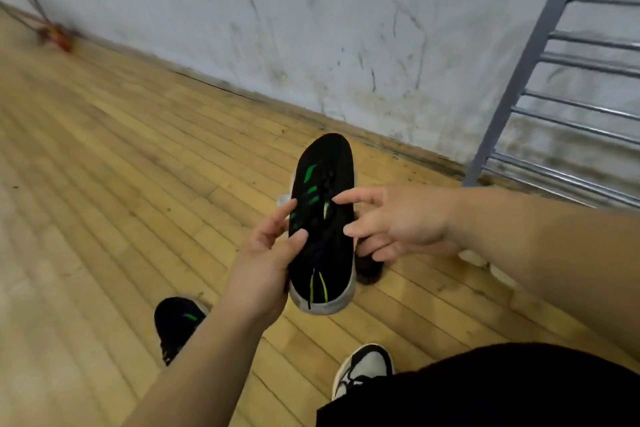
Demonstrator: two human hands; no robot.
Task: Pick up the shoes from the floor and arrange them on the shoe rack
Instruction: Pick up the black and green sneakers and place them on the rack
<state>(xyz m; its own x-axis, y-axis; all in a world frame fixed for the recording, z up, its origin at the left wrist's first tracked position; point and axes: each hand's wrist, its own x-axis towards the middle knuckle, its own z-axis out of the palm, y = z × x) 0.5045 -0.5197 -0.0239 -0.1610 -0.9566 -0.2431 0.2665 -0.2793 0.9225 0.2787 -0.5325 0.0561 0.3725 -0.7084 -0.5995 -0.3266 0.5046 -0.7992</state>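
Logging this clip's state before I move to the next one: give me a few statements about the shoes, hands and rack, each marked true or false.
1. The left hand holds a black shoe with green marks, off the floor. True.
2. The right hand is clenched round that shoe's heel. False: its fingers are spread, reaching at the shoe's side.
3. A second black shoe lies on the floor, partly hidden by the left forearm. True.
4. The held shoe already sits on the shoe rack. False: the rack stands by the wall to the right, apart from the shoe.
5. The floor is grey tile. False: it is wooden boards.
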